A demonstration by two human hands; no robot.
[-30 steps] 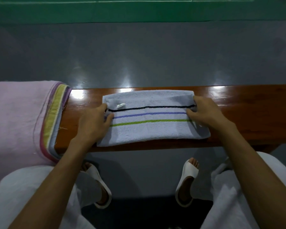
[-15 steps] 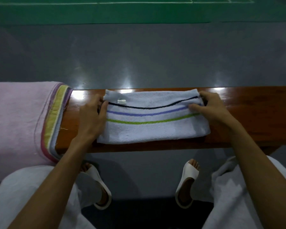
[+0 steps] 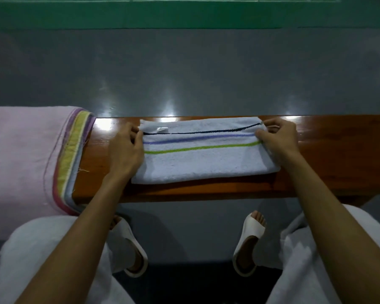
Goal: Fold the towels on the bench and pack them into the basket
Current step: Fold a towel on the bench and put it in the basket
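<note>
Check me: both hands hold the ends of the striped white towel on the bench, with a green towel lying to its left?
Not quite: the head view shows a pink towel, not green, left of the striped white towel. The rest is right.

Single wide-angle view from a camera worn on the person's head, looking forward and steeply down. The wooden tabletop [image 3: 329, 150] runs left to right across the middle of the frame, close to the lens, with the folded striped towel [image 3: 206, 165] near centre. The left forearm [image 3: 75, 238] and right forearm [image 3: 329, 216] enter from the bottom corners. White trousers [image 3: 42, 260] and white sandals [image 3: 250, 238] fill the bottom edge. Grey floor [image 3: 184, 73] and a green court strip [image 3: 140, 16] lie beyond, at the top.
</note>
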